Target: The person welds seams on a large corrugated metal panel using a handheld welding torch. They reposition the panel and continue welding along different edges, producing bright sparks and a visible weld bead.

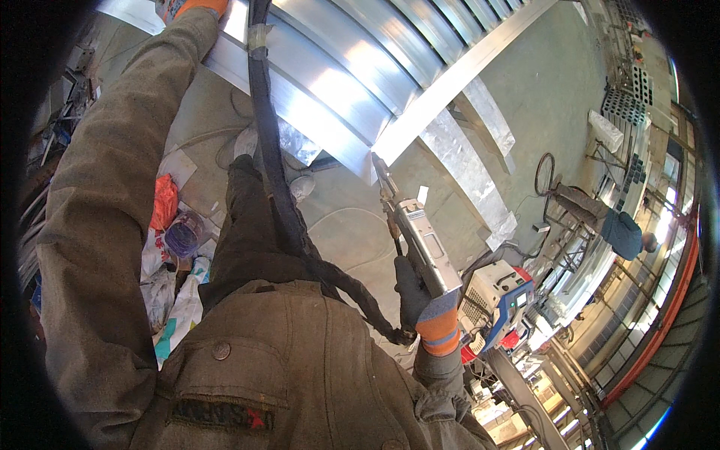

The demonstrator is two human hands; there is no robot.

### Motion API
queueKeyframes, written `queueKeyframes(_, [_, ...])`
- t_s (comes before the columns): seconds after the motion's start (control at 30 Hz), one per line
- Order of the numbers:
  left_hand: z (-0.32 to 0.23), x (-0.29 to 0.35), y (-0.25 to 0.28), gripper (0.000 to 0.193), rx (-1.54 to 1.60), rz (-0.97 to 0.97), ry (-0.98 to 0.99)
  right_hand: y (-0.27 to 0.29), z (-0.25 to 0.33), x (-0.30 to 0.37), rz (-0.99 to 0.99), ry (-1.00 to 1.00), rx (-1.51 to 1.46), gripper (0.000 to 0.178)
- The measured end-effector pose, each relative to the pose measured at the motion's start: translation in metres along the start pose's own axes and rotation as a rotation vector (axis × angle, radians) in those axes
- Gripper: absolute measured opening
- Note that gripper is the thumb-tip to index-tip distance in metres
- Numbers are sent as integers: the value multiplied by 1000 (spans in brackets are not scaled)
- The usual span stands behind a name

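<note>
My right hand (pixel 426 304), in a dark glove with an orange cuff, is closed round the grip of a silver handheld welding gun (pixel 427 244). The gun's narrow nozzle points up and left, its tip at the near corner of a shiny ribbed metal panel (pixel 341 56). From the gun's handle a black sheathed cable (pixel 274 150) loops across my front and up over the panel's edge. At the upper left my left hand (pixel 191 7), in an orange and grey glove, is beside the panel's far left edge. The picture's border cuts off its fingers.
Metal strips (pixel 469 176) stick out beyond the panel's right side. A white and blue machine (pixel 495 304) stands at the right. Plastic bags (pixel 169 289) lie on the floor at the left. Another person (pixel 622 232) is farther off to the right, near stacked metal profiles (pixel 626 105).
</note>
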State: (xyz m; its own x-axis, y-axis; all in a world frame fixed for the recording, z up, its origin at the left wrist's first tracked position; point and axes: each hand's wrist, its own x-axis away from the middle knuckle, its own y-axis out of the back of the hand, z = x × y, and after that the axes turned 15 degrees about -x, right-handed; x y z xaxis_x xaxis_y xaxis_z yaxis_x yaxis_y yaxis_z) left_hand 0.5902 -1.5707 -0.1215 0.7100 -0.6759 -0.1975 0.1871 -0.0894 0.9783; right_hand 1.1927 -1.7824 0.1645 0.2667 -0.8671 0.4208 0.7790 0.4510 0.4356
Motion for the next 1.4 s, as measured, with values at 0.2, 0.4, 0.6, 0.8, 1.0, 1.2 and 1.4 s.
queueKeyframes(0.2, [25,-28,-80,52,-2,31,-13,1,-4,5,-6,-130,-87,32])
queueKeyframes(0.4, [49,-56,-164,51,37,-57,-40,0,-10,8,-18,-175,-65,26])
queueKeyframes(0.6, [25,-38,-77,52,20,58,16,1,-5,4,21,-32,75,23])
queueKeyframes(0.8, [-2,12,22,52,14,-38,24,-3,4,4,-40,-149,51,23])
queueKeyframes(1.0, [-9,27,52,52,22,-91,18,-2,3,6,-21,-113,52,23])
queueKeyframes(1.2, [-14,33,64,52,33,-121,22,-3,4,9,-43,-221,23,22])
queueKeyframes(1.4, [-19,36,74,52,42,-142,27,-2,4,11,-34,-202,28,20])
